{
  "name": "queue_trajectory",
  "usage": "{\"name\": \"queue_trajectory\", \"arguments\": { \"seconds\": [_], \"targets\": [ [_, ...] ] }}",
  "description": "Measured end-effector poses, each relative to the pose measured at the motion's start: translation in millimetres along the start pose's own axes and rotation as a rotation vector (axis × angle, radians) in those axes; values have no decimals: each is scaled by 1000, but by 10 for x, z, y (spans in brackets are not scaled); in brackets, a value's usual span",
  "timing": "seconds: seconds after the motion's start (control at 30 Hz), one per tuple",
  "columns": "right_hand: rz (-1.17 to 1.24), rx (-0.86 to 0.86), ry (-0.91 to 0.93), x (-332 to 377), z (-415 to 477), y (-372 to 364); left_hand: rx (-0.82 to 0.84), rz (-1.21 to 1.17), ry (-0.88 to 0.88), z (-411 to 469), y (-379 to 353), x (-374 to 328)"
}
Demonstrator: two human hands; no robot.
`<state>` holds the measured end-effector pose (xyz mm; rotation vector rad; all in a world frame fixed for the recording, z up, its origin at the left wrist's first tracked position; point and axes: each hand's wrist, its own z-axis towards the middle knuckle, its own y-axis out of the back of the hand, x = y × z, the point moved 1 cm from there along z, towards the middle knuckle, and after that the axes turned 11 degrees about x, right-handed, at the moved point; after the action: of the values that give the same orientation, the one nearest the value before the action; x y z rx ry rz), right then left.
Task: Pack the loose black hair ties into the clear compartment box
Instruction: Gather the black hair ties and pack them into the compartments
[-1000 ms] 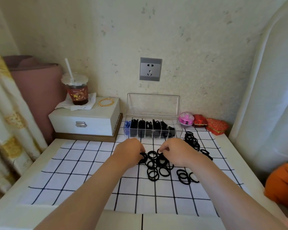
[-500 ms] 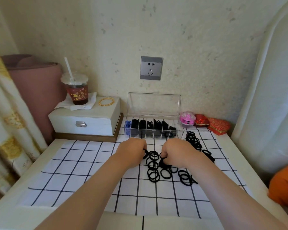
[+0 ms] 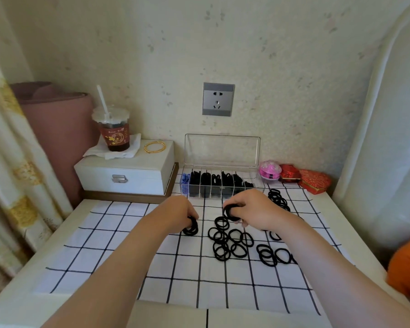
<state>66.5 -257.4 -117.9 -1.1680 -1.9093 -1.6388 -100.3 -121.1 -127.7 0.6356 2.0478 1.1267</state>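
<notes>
Black elastic hair ties (image 3: 225, 242) are what my fingers are busy with. My left hand (image 3: 180, 214) has its fingers curled around a small stack (image 3: 191, 227) of them, low against the cloth. My right hand (image 3: 253, 211) pinches a second bundle (image 3: 231, 212) between thumb and curled fingers. Between and just in front of my hands, loose ties lie overlapping in a pile. A smaller cluster (image 3: 270, 255) sits to the right of it, beside my right forearm, and a further cluster (image 3: 278, 200) lies beyond my right hand.

All of this rests on a white cloth with a black grid (image 3: 118, 245), spread over a white table (image 3: 62, 235). Just past my hands, at the far edge of the cloth, stands the clear plastic compartment box (image 3: 223, 150), its lid upright against the wall. Most compartments already hold black ties; the leftmost holds small blue items.

Left of it is a white latched jewellery box (image 3: 128, 171) carrying a gold bangle (image 3: 154, 147) and a lidded drink cup with a straw (image 3: 114, 131) on a napkin. Right of the clear box sit a pink round case (image 3: 270, 170) and red patterned boxes (image 3: 314, 181). A grey wall socket (image 3: 218, 99) is above.
</notes>
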Motion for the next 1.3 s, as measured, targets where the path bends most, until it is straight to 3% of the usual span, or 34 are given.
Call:
{"name": "queue_trajectory", "arguments": {
  "seconds": [0.2, 0.27, 0.37, 0.43, 0.57, 0.73, 0.87, 0.97, 1.13, 1.3],
  "targets": [
    [246, 114, -89, 35, 98, -196, 152, 229, 133, 182, -39, -122],
    [35, 53, -100, 20, 147, -226, 202, 260, 168, 213, -90, -102],
    [-431, -8, -116, 1, 188, -260, 123, 170, 106, 177, -122, -62],
    [-518, -29, -151, -4, 207, -262, 49, 56, 12, 93, -99, -58],
    [-514, -26, -212, 14, 221, -234, 14, -136, -123, 12, -72, -108],
    [-509, -14, -178, 3, 158, -202, 58, -161, -189, 26, -168, -226],
    [-214, -67, -115, 64, 62, 1, 58, -124, -197, 44, -228, -260],
    [-45, -10, -123, 107, -50, 123, 41, -89, -189, 54, -265, -282],
    [-249, 199, -188, 28, -217, 142, 12, -116, -207, 80, -250, -323],
    [-420, 183, -163, -145, -282, 151, 71, -211, -265, 20, -164, -296]
  ]
}}
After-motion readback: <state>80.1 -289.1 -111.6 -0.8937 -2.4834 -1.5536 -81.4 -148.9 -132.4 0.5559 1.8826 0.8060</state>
